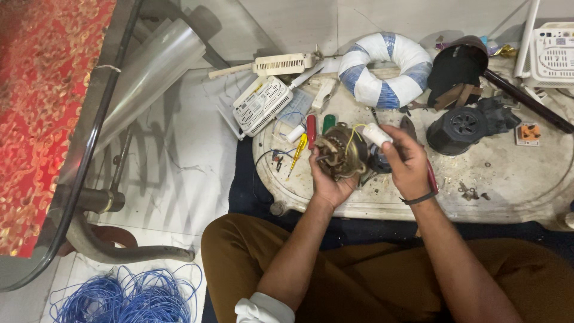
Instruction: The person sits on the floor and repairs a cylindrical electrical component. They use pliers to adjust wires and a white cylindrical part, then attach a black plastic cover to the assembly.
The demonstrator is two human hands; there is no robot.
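On my surface (pixel 508 179) lies a ring of blue and white wire (pixel 385 69). A white box with little holes (pixel 261 104) sits near a yellow screwdriver (pixel 297 151). A round black part (pixel 459 128) is on the other side. Loose blue wire (pixel 125 296) is piled on the floor by a red cloth (pixel 42 107).

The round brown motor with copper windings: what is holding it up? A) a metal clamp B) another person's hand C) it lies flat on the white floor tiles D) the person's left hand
D: the left hand cups the round brown motor with copper windings from below, above the pale stone slab, while the right hand holds a small white cylinder beside it.
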